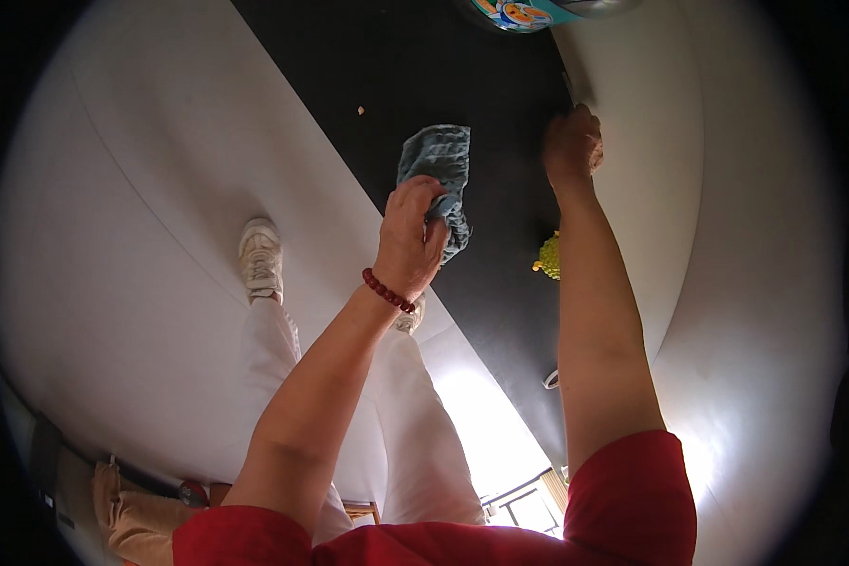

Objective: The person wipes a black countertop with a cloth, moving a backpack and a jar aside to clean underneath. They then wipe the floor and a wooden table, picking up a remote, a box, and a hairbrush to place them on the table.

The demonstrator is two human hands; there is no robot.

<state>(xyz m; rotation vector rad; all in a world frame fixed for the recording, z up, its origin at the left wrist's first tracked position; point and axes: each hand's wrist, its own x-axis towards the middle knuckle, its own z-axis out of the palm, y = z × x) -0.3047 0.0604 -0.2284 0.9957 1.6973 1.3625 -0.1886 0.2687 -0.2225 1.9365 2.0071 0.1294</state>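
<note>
My left hand (412, 237), with a red bead bracelet at the wrist, holds a crumpled blue-grey cloth (435, 159) over the long black surface (495, 311). Some of the cloth hangs loose past my fingers on both sides. My right hand (573, 145) is at the far edge of the black surface, close to the pale wall. Its fingers are bent and partly blurred, and whether they hold anything cannot be told. A small light crumb (361, 110) lies on the black surface, left of the cloth.
A yellow-green bumpy object (550, 256) sits beside my right forearm. Farther down is a small white-rimmed round item (552, 380). A teal container with a cartoon picture (520, 14) stands at the top. The pale wall (630, 141) borders the black surface on the right.
</note>
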